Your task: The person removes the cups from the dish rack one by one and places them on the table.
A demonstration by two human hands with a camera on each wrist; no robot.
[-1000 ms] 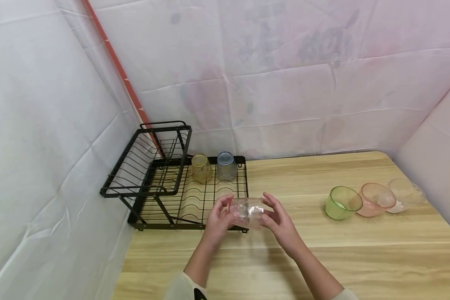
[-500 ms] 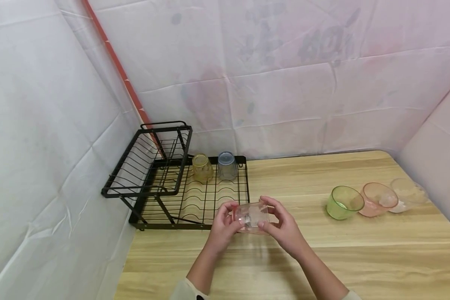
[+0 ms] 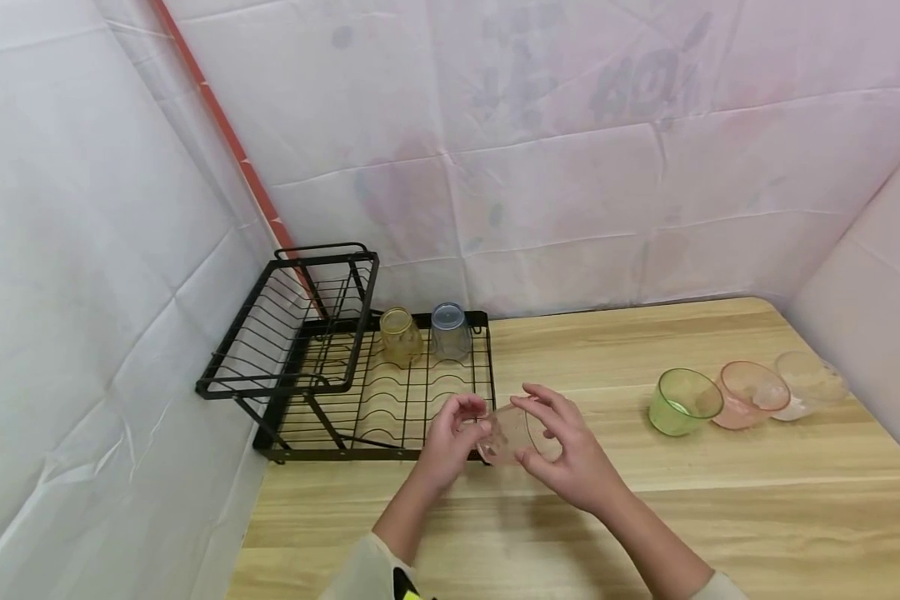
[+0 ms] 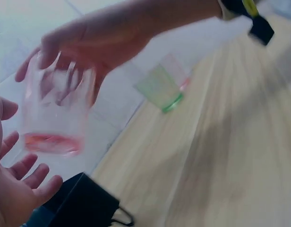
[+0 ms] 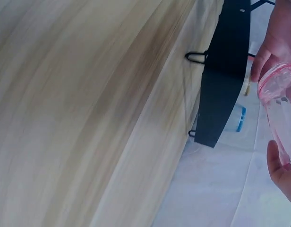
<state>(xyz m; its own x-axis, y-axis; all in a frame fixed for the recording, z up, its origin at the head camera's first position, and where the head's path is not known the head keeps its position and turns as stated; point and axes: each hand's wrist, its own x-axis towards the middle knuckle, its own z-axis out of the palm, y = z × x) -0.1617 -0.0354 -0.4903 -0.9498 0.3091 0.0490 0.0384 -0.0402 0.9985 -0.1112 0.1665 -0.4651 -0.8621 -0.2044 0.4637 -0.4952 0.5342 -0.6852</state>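
Observation:
A clear, pink-tinted drinking glass [image 3: 504,435] is tipped on its side above the table in the head view, base to the left and rim to the right. My right hand [image 3: 576,467] grips it at the rim end, thumb below and fingers above. By the base is my left hand [image 3: 444,442], fingers loosely bent. The left wrist view shows those left fingers [image 4: 36,177] spread beside the thick pink base, with a gap between. In the right wrist view the glass [image 5: 281,116] is partly cut off by the frame's edge.
A black two-tier dish rack [image 3: 345,454] stands on the left, holding an upside-down yellow glass [image 3: 401,337] and blue glass [image 3: 450,333]. At the right of the wooden table [image 3: 720,517] are a green glass [image 3: 682,408], a pink glass [image 3: 750,400] and clear glassware [image 3: 802,392].
The glass has turned, its rim now showing on the right and its base tilting down to the left. My left hand's fingers have loosened from the base; the right hand still holds the glass.

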